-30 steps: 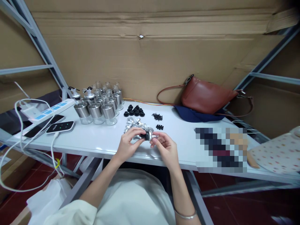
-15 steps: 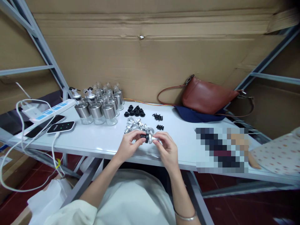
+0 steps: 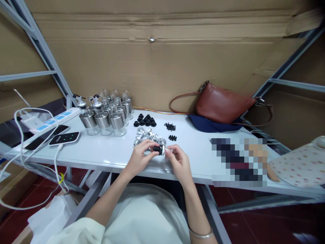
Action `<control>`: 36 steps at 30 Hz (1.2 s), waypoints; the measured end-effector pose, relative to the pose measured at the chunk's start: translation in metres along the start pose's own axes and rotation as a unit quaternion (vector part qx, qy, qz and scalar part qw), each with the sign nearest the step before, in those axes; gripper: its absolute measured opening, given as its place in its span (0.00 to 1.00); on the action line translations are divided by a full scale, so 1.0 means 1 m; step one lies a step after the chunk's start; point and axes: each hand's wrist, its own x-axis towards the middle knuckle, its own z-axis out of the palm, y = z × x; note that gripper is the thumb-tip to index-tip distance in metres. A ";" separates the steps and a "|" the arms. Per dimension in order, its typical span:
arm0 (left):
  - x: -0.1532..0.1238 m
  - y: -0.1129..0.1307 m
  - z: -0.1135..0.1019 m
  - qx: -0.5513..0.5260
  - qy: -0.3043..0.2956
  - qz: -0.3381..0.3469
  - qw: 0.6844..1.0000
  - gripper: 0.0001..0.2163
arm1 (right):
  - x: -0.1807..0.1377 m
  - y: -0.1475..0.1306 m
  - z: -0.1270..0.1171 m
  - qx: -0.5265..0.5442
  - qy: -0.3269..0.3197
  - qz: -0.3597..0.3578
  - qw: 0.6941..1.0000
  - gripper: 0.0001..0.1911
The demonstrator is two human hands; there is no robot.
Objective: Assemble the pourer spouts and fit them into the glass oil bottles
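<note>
Over the table's front part, my two hands hold one pourer spout (image 3: 161, 149) between them, lying sideways. My left hand (image 3: 141, 155) pinches its black ribbed stopper end. On the other side, my right hand (image 3: 178, 161) grips the thin silver spout end with thumb and fingers. A silver collar shows between the hands, against the black part. Just behind them lies a pile of loose silver spouts (image 3: 145, 134), partly hidden by my fingers. Farther back sit several black stoppers (image 3: 145, 120), with small black caps (image 3: 170, 126) and short black pieces (image 3: 173, 138) to their right.
Several glass bottles with steel sleeves (image 3: 102, 119) stand at the left; two carry pourer tops. Beyond them are a power strip (image 3: 58, 118), a phone-like device (image 3: 64, 138) and white cables. A brown bag (image 3: 223, 103) rests on dark blue cloth (image 3: 213, 124) at the right rear.
The pourer spout has turned slightly in my hands, so its silver collar is seen more edge-on. Both hands stay nearly in place, and the whole view has shifted a little.
</note>
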 end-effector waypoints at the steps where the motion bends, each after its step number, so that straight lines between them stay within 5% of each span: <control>1: 0.000 0.000 0.000 0.018 0.003 -0.011 1.000 0.06 | -0.001 0.000 0.000 0.002 0.013 -0.025 1.000 0.10; 9: 0.003 0.001 -0.001 0.056 -0.016 -0.057 0.997 0.13 | -0.001 -0.002 0.002 0.036 -0.014 -0.134 0.990 0.02; 17: -0.001 0.000 -0.001 -0.021 -0.012 0.048 0.999 0.06 | 0.000 -0.002 0.002 -0.011 0.039 0.013 0.999 0.11; 27: -0.001 0.001 0.000 0.043 0.012 0.181 0.982 0.07 | 0.004 -0.005 0.000 0.130 -0.091 0.145 0.977 0.28; 36: 0.007 0.002 -0.008 0.155 -0.005 0.278 0.948 0.10 | 0.007 -0.005 -0.004 0.146 -0.132 0.144 0.970 0.30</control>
